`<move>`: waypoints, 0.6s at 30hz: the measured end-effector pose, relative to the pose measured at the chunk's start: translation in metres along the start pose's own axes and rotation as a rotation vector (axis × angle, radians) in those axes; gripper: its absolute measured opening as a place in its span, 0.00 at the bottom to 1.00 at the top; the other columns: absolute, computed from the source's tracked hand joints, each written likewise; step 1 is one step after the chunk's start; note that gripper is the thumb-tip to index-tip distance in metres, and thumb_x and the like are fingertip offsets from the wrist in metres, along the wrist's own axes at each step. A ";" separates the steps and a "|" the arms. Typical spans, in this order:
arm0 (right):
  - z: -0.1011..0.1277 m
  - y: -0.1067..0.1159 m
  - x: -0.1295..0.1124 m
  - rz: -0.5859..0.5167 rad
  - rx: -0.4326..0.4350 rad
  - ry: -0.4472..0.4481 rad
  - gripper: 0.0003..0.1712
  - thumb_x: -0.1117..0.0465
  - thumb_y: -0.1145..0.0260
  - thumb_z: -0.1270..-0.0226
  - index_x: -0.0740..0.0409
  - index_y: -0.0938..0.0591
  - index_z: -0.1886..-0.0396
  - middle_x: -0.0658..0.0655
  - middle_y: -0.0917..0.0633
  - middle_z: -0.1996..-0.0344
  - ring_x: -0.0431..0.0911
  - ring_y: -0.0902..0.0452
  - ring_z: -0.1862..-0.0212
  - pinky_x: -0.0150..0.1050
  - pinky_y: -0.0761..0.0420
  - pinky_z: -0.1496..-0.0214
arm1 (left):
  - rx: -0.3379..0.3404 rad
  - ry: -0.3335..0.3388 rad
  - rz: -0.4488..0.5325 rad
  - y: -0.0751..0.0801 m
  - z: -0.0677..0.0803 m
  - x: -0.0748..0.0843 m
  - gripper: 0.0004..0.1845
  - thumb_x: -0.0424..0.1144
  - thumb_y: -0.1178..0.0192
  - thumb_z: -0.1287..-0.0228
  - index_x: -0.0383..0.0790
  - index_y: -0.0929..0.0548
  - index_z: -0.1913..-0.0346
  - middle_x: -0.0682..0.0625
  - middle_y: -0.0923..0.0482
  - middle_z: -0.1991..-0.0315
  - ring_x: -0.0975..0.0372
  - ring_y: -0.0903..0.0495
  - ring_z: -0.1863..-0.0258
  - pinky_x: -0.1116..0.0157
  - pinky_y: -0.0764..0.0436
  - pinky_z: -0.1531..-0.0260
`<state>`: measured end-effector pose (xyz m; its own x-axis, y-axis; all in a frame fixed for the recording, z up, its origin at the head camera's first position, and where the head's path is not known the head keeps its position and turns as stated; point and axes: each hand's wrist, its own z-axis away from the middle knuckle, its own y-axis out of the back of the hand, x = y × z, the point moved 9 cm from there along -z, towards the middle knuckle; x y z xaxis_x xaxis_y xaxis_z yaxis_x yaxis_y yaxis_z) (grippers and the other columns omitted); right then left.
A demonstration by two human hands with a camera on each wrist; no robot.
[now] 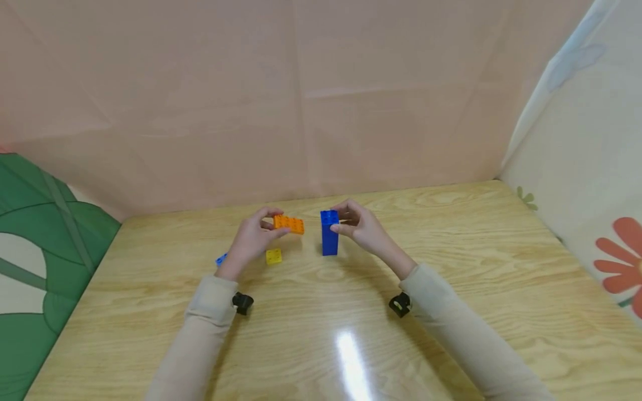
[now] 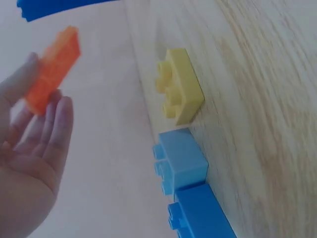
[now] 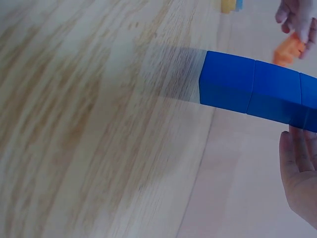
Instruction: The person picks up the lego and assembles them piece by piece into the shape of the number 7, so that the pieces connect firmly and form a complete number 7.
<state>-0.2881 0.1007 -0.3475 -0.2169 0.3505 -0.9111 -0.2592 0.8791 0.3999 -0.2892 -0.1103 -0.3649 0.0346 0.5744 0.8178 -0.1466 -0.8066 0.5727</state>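
My left hand (image 1: 252, 238) pinches an orange brick (image 1: 289, 224) with studs on top, between thumb and fingers, raised above the table. In the left wrist view this orange brick (image 2: 57, 64) looks slightly blurred. To its right an upright tower of dark blue bricks (image 1: 330, 238) stands on the table. The right hand (image 1: 368, 231) grips it near the top, thumb at the front. Stacked seams show on the blue tower (image 3: 252, 87) in the right wrist view; its upper end is cut off there. A gap separates the orange brick from the tower.
A small yellow brick (image 1: 273, 256) lies on the wood-grain table (image 1: 311, 328) near the left hand. Beside it in the left wrist view are a light blue brick (image 2: 183, 156) and a darker blue brick (image 2: 205, 213). A pinkish sheet (image 1: 301, 111) hangs behind the table.
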 end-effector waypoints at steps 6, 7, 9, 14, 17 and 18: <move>0.000 0.000 -0.001 -0.003 0.000 0.003 0.19 0.68 0.37 0.34 0.66 0.27 0.44 0.68 0.21 0.48 0.61 0.25 0.42 0.52 0.21 0.41 | 0.052 -0.064 0.088 0.007 0.004 0.009 0.25 0.51 0.35 0.40 0.45 0.25 0.44 0.46 0.24 0.47 0.53 0.22 0.51 0.59 0.18 0.52; 0.000 0.001 -0.001 -0.001 0.001 0.004 0.19 0.68 0.37 0.34 0.66 0.27 0.44 0.68 0.21 0.48 0.61 0.25 0.42 0.52 0.21 0.41 | 0.064 -0.081 0.099 0.008 0.005 0.012 0.24 0.52 0.35 0.41 0.45 0.24 0.45 0.46 0.23 0.48 0.54 0.22 0.51 0.58 0.18 0.51; 0.001 0.001 0.000 0.000 0.000 0.004 0.19 0.68 0.38 0.34 0.66 0.27 0.44 0.68 0.21 0.48 0.61 0.25 0.42 0.52 0.22 0.41 | 0.088 -0.120 0.125 0.009 0.008 0.019 0.23 0.51 0.34 0.41 0.44 0.24 0.47 0.47 0.23 0.49 0.54 0.22 0.51 0.58 0.19 0.49; 0.001 0.001 0.001 0.006 -0.006 -0.010 0.20 0.67 0.38 0.34 0.65 0.27 0.43 0.67 0.22 0.47 0.60 0.25 0.42 0.52 0.22 0.40 | 0.134 -0.238 0.176 0.007 0.013 0.039 0.20 0.46 0.35 0.39 0.42 0.22 0.47 0.45 0.21 0.50 0.55 0.22 0.52 0.55 0.21 0.47; 0.000 0.001 0.002 0.012 -0.005 -0.010 0.20 0.66 0.37 0.34 0.64 0.27 0.44 0.66 0.21 0.47 0.60 0.25 0.42 0.52 0.22 0.40 | 0.136 -0.288 0.171 0.001 0.014 0.048 0.20 0.43 0.36 0.38 0.41 0.22 0.45 0.45 0.21 0.49 0.55 0.23 0.51 0.55 0.20 0.48; 0.000 0.001 0.002 0.015 -0.006 -0.005 0.20 0.66 0.38 0.34 0.65 0.27 0.44 0.67 0.21 0.47 0.60 0.25 0.42 0.52 0.22 0.41 | 0.135 -0.304 0.163 -0.002 0.014 0.050 0.20 0.43 0.36 0.38 0.41 0.22 0.44 0.45 0.21 0.48 0.55 0.23 0.51 0.55 0.20 0.48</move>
<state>-0.2886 0.1022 -0.3489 -0.2165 0.3652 -0.9054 -0.2613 0.8719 0.4142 -0.2731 -0.0817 -0.3240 0.3167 0.3851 0.8669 -0.0438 -0.9070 0.4189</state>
